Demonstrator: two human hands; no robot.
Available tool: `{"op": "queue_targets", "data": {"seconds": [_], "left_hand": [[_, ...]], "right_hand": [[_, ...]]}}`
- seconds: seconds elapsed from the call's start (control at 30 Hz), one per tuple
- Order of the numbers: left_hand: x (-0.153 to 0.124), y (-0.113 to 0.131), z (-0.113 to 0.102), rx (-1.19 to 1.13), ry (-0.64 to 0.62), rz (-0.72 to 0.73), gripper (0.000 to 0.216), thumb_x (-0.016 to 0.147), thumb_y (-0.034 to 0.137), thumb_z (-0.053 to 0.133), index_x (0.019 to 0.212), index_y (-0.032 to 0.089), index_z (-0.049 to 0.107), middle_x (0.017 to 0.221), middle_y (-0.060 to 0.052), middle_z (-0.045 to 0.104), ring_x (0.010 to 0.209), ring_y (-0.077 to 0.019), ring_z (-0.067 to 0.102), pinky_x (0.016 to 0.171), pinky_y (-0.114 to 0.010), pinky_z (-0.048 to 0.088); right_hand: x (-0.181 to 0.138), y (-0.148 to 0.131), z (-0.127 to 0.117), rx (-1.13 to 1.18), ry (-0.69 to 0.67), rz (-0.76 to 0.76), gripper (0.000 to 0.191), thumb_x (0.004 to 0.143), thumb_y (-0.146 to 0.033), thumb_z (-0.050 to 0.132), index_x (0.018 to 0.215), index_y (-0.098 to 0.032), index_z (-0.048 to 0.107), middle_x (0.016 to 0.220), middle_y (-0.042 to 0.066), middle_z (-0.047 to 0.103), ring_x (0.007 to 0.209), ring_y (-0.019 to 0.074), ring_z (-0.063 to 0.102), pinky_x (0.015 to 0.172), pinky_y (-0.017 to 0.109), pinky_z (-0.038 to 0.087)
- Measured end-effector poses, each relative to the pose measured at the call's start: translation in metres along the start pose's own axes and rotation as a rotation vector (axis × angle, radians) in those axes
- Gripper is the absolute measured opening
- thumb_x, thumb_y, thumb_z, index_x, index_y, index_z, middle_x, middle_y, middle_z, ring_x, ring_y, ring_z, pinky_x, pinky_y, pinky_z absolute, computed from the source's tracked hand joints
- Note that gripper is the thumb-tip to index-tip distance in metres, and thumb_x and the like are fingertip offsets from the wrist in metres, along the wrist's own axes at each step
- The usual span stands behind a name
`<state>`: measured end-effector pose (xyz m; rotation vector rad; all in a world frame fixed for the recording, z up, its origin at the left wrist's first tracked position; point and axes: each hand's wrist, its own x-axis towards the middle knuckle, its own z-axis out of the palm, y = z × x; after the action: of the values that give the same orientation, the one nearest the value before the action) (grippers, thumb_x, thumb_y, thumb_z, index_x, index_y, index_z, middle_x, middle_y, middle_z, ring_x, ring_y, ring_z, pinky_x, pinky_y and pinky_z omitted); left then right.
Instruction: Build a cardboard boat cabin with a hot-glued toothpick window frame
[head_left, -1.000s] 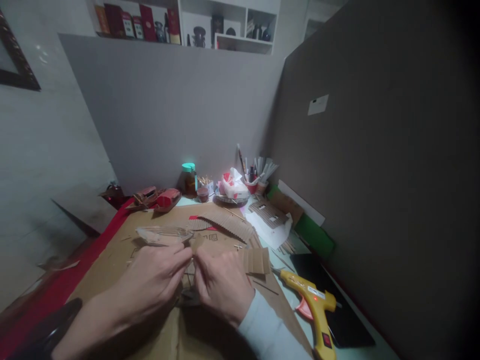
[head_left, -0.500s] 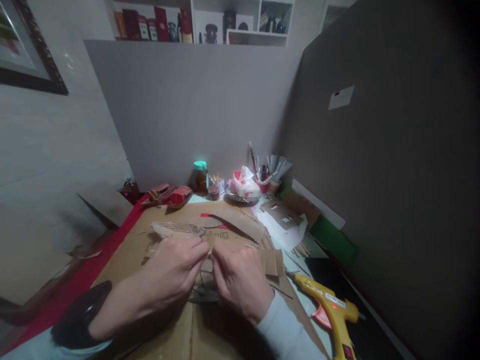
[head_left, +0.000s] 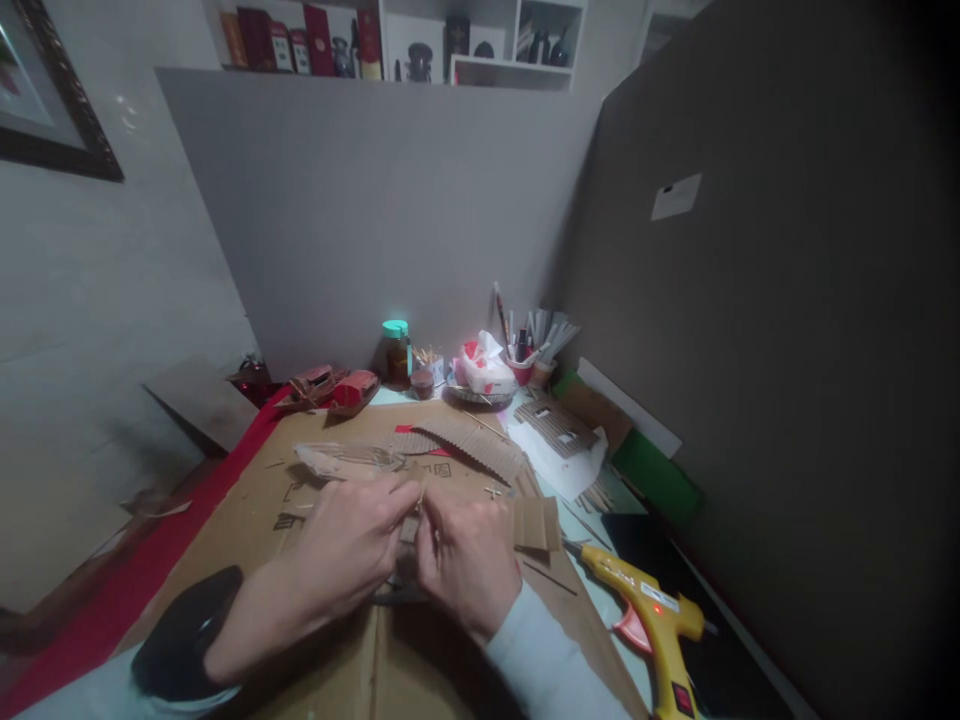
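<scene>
My left hand and my right hand meet fingertip to fingertip over the cardboard sheet. Both are closed in a pinch around something small, largely hidden by the fingers; its kind cannot be told. Under them, partly covered, lies a dark flat thing on the cardboard. Just beyond the left hand rests a boat-shaped piece of pale strips. A curved strip of corrugated cardboard lies farther back, with a folded cardboard piece right of the right hand.
A yellow glue gun with a lit red light lies at the right. Behind stand two small red-and-brown boats, a jar with a green lid, a tissue pack and a pen cup. Grey boards enclose the table.
Both hands stay pinched together; the right wrist has shifted slightly left and the fingers have turned a little. The whole view has moved slightly.
</scene>
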<state>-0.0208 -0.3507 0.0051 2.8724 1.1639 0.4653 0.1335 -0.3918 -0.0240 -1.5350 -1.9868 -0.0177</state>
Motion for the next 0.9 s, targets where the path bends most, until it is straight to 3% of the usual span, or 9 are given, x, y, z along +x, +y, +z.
{"op": "queue_targets", "data": {"seconds": [0.13, 0.3, 0.47, 0.6, 0.8, 0.9], "left_hand": [[0.006, 0.006, -0.003, -0.106, 0.023, 0.032, 0.02, 0.093, 0.035, 0.054, 0.09, 0.017, 0.062, 0.084, -0.003, 0.062, 0.072, -0.0179, 0.057, 0.068, -0.031, 0.045], [0.015, 0.008, -0.009, -0.229, 0.023, 0.06, 0.026, 0.092, 0.042, 0.057, 0.092, 0.017, 0.063, 0.088, -0.003, 0.064, 0.074, -0.0176, 0.058, 0.07, -0.032, 0.047], [0.016, 0.001, -0.017, -0.317, -0.007, 0.038, 0.022, 0.095, 0.035, 0.052, 0.085, 0.018, 0.062, 0.078, -0.001, 0.062, 0.069, -0.0165, 0.056, 0.066, -0.03, 0.041], [0.01, -0.001, -0.023, -0.428, -0.042, 0.011, 0.024, 0.098, 0.024, 0.041, 0.088, 0.022, 0.062, 0.081, 0.002, 0.064, 0.075, -0.0158, 0.057, 0.07, -0.029, 0.036], [0.002, 0.004, -0.036, -0.602, -0.072, -0.078, 0.033, 0.098, 0.037, 0.038, 0.07, 0.021, 0.045, 0.073, 0.003, 0.052, 0.071, -0.0151, 0.048, 0.067, -0.028, 0.033], [-0.002, 0.007, -0.045, -0.65, -0.116, -0.1, 0.033, 0.097, 0.039, 0.038, 0.07, 0.022, 0.044, 0.072, 0.003, 0.049, 0.07, -0.0151, 0.046, 0.067, -0.028, 0.033]], "right_hand": [[-0.001, 0.001, 0.003, 0.017, 0.014, 0.028, 0.011, 0.081, -0.02, 0.051, 0.074, -0.018, 0.058, 0.071, 0.007, 0.069, 0.061, 0.0183, 0.059, 0.057, 0.033, 0.016], [0.002, 0.007, 0.002, 0.093, 0.068, 0.001, 0.013, 0.083, -0.019, 0.051, 0.072, -0.018, 0.058, 0.066, 0.007, 0.066, 0.056, 0.0179, 0.055, 0.056, 0.033, 0.017], [0.006, 0.016, -0.009, 0.295, 0.16, -0.055, 0.023, 0.096, -0.02, 0.045, 0.078, -0.017, 0.058, 0.067, 0.004, 0.063, 0.06, 0.0171, 0.056, 0.057, 0.028, 0.03], [0.006, 0.013, -0.019, 0.501, 0.219, -0.129, 0.015, 0.098, -0.02, 0.051, 0.09, -0.018, 0.062, 0.081, 0.003, 0.067, 0.072, 0.0144, 0.061, 0.067, 0.023, 0.043], [0.007, 0.005, -0.029, 0.653, 0.217, -0.212, 0.007, 0.095, -0.015, 0.057, 0.091, -0.017, 0.063, 0.085, 0.003, 0.066, 0.073, 0.0127, 0.059, 0.068, 0.022, 0.045], [0.008, 0.002, -0.037, 0.734, 0.155, -0.195, 0.007, 0.093, -0.015, 0.059, 0.089, -0.017, 0.064, 0.083, 0.002, 0.065, 0.072, 0.0127, 0.057, 0.066, 0.024, 0.045]]}}
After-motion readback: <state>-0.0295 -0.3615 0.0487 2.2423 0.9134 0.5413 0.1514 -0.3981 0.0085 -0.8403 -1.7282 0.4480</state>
